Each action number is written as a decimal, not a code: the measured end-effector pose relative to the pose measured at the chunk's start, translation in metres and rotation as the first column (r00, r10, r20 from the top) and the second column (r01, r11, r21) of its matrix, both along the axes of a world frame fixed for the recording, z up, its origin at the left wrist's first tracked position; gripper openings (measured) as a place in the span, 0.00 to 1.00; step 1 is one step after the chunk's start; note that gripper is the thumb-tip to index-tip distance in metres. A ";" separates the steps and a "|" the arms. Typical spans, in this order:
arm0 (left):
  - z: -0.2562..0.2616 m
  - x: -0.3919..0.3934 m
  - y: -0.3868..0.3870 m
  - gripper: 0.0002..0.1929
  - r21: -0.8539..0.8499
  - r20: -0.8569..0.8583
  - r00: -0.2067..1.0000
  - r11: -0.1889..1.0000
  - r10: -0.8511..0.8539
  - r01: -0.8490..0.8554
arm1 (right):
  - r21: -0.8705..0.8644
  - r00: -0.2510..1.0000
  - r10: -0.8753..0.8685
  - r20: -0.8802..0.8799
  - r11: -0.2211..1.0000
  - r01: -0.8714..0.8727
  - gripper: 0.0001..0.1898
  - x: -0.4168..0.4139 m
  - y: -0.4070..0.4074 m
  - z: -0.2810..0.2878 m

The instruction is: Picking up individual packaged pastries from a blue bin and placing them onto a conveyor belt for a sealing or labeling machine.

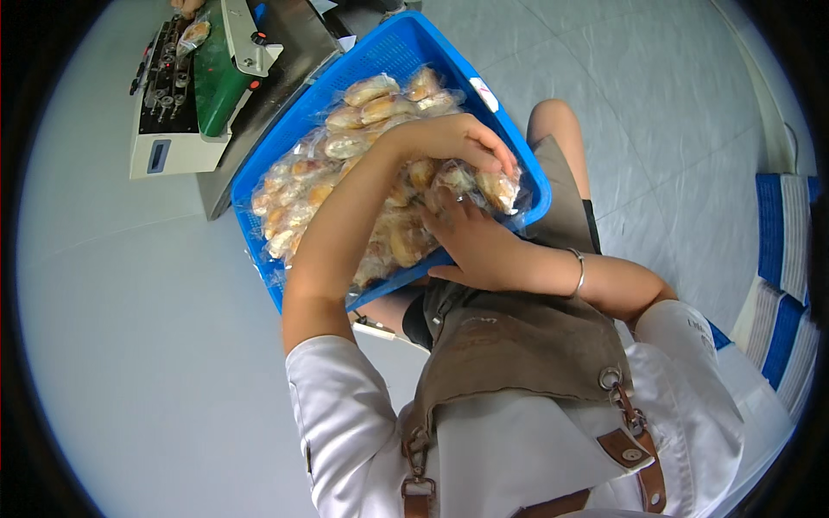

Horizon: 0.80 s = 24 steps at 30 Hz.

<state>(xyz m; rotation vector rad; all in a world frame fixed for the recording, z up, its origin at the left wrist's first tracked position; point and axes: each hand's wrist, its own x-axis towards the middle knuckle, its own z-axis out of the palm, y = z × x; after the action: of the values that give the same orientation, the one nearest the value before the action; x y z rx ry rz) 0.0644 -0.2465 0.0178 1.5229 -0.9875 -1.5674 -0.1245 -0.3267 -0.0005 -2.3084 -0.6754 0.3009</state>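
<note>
A blue plastic basket [259, 155] in front of me holds many bread rolls [382, 107], each wrapped in clear film. My left arm reaches across the basket. The bent fingers of my left hand [469, 139] grip the upper end of a wrapped bread roll [499, 191] in the right corner. My right hand [476, 243], with a bracelet at its wrist, lies palm down at the near side, fingers among the wrapped rolls. Its fingertips are partly hidden by film, so whether it grips a roll cannot be told.
At the upper left stands a machine [171, 146] with a green belt [223, 84] and rollers. A wrapped roll [194, 35] is on it, beside another person's hand [188, 5]. A metal table [291, 52] adjoins the basket. Blue-and-white striped panels [774, 233] are at the right.
</note>
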 end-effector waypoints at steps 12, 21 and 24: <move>0.038 -0.016 0.048 0.24 -0.583 0.769 0.193 0.792 0.610 -0.182 | 0.485 0.997 -0.071 0.018 0.873 0.053 0.23 -0.012 -0.074 0.079; 0.133 0.096 0.336 0.40 -0.864 0.223 -0.858 -0.314 0.463 -0.394 | 0.649 0.565 -0.662 -0.492 0.153 0.745 0.17 0.030 -0.182 -0.058; 0.136 0.106 0.365 0.37 -0.585 0.158 -0.754 -0.554 0.638 -0.592 | 0.531 0.477 -0.701 -0.530 0.165 0.831 0.16 0.020 -0.192 -0.099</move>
<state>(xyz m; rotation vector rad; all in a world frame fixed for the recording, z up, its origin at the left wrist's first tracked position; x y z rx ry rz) 0.1703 0.1185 0.1533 1.7064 0.5876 0.7282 -0.1048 -0.5189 -0.0992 -1.4610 0.5195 -0.2717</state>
